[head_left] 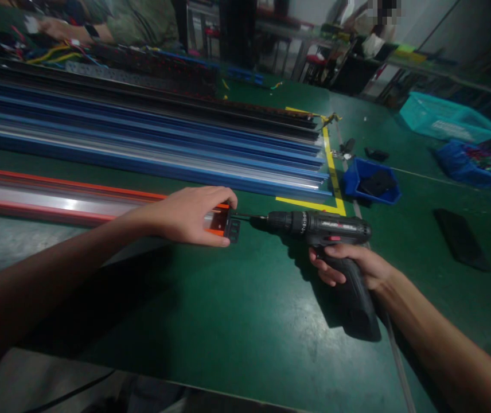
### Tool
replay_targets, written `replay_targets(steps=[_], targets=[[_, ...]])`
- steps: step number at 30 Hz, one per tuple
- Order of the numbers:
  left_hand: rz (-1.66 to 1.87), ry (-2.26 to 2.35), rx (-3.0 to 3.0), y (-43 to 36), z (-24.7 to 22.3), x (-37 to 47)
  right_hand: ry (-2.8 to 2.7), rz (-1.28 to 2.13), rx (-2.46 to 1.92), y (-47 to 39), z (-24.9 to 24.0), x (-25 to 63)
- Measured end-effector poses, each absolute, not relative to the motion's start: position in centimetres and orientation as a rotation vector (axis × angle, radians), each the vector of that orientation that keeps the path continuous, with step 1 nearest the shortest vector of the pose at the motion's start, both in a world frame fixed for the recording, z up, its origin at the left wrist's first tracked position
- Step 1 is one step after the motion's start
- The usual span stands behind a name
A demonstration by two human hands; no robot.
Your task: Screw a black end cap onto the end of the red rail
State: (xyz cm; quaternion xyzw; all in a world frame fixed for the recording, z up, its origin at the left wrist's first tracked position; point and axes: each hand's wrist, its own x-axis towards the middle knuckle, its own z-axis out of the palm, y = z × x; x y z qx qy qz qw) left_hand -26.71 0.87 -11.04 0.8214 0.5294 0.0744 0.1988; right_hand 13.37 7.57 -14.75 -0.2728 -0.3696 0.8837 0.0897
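My left hand (189, 215) wraps over the right end of a long orange-red and silver profile (69, 201), thumb and fingers at a black end cap (232, 225). My right hand (349, 264) grips the handle of a black cordless drill (335, 228). The drill lies level, pointing left, and the tip of its long bit is at the upper part of the end cap. Whether the tip sits in a screw is too small to tell.
Blue and black profiles (163, 143) lie behind, ending near yellow tape (331, 166). To the right are a blue bin (372, 180), a dark flat object (462, 238), a teal basket (447, 117) and another blue bin (478, 166). A person's arm (99, 33) reaches over wires at the upper left.
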Motion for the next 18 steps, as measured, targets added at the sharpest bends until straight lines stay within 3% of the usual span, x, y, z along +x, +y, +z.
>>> replay_targets(steps=[18], targets=[[0.199, 1.478, 2.283, 0.81, -10.88, -26.74, -1.106, 2.642, -0.772, 7.65, -14.90, 13.47]])
